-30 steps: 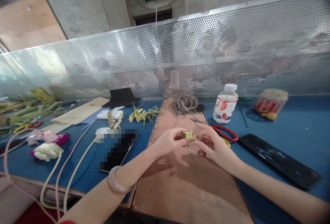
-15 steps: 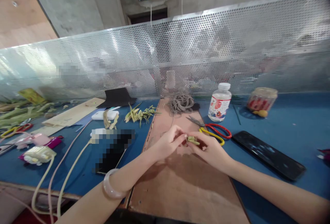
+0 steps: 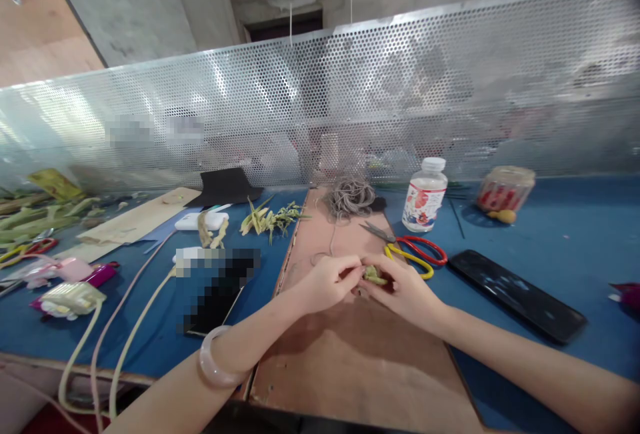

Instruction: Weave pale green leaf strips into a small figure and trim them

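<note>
Over a brown board (image 3: 365, 361) in the middle of the blue table, my left hand (image 3: 330, 284) and my right hand (image 3: 403, 287) meet, fingers curled and pinched together on a small green folded leaf piece (image 3: 374, 277). Both hands grip it from opposite sides. A pale bangle (image 3: 215, 361) sits on my left wrist. A thin cord (image 3: 325, 251) runs from my hands back to a coil of grey twine (image 3: 351, 197) at the far end of the board.
Red and yellow scissors (image 3: 413, 252) lie just beyond my right hand. A plastic bottle (image 3: 425, 195), a jar (image 3: 505, 189) and a black phone (image 3: 517, 295) are on the right. Leaf strips (image 3: 267, 219), cables (image 3: 120, 334) and small gadgets lie on the left. A perforated metal screen (image 3: 350, 101) backs the table.
Both hands have stayed together on the leaf piece, shifting slightly and closing tighter around it. The view has drifted a little to the right.
</note>
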The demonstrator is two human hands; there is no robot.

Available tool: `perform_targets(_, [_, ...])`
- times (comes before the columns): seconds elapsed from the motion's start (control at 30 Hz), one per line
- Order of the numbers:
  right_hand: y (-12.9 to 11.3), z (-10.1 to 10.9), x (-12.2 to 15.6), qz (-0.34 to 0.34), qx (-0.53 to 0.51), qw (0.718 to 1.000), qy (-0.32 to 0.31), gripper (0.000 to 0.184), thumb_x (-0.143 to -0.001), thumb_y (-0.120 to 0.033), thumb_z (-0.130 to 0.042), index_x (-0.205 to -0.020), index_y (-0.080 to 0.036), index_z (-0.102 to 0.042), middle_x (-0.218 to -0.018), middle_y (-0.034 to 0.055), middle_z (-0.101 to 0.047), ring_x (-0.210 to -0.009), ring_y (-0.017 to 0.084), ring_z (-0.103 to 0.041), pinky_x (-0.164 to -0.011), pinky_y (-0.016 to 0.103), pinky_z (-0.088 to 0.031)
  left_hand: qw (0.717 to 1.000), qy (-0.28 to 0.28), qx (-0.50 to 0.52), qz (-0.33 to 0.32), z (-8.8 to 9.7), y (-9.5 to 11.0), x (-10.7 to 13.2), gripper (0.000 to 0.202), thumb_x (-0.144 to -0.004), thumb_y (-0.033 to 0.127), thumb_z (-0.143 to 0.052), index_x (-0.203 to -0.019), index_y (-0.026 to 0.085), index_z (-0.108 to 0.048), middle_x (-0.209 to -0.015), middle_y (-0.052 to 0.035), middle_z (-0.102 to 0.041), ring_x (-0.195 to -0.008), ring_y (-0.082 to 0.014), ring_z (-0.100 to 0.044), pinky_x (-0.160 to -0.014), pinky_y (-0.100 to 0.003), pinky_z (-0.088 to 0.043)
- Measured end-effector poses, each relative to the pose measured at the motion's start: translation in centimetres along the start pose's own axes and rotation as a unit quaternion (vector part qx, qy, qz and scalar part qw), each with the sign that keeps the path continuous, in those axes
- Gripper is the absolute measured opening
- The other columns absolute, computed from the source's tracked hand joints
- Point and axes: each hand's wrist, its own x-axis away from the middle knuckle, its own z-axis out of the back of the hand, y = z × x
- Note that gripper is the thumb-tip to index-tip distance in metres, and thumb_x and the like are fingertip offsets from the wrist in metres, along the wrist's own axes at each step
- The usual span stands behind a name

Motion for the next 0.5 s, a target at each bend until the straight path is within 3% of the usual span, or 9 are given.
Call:
perform_targets(0.17, [-0.7,-0.1,0.3,0.009,-0.012,0.999,0.03,0.02,-0.084,-0.034,-0.047,-0.097,-0.022,-0.056,-0.088,0.0051,-0.065,-0.069,0.015,-0.057,-0.061,0.026,-0.044,0.995,-0.016,0.091,0.039,0.0,0.4,0.2,0.026,-0.085,0.029,-0.035,-0.067,0.015,-0.047,-0.06,0.0012,-0.052,-0.058,-0.0091,-0.05,-0.055,-0.019,-0.037])
perform_targets(0.3, [-0.9,0.0,0.2,0.01,-0.003,0.999,0.043,0.018,-0.083,-0.034,-0.047,-0.091,-0.021,-0.058,-0.085,0.0057,-0.064,-0.073,0.017,-0.057,-0.064,0.027,-0.044,0.993,0.006,0.114,0.041,-0.1,0.2,0.2,0.028,-0.085,0.029,-0.036,-0.064,0.015,-0.048,-0.058,0.0006,-0.053,-0.057,-0.0093,-0.051,-0.058,-0.02,-0.038])
perform_targets(0.5, [-1.2,0.2,0.4,-0.046,-0.065,0.996,0.037,0.02,-0.083,-0.036,-0.048,-0.09,-0.02,-0.058,-0.064,0.0018,-0.058,-0.05,0.012,-0.05,-0.045,0.023,-0.039,0.994,0.024,0.101,0.038,-0.2,0.0,0.1,0.027,-0.083,0.026,-0.038,-0.061,0.015,-0.048,-0.057,0.0005,-0.054,-0.056,-0.0089,-0.051,-0.059,-0.02,-0.038])
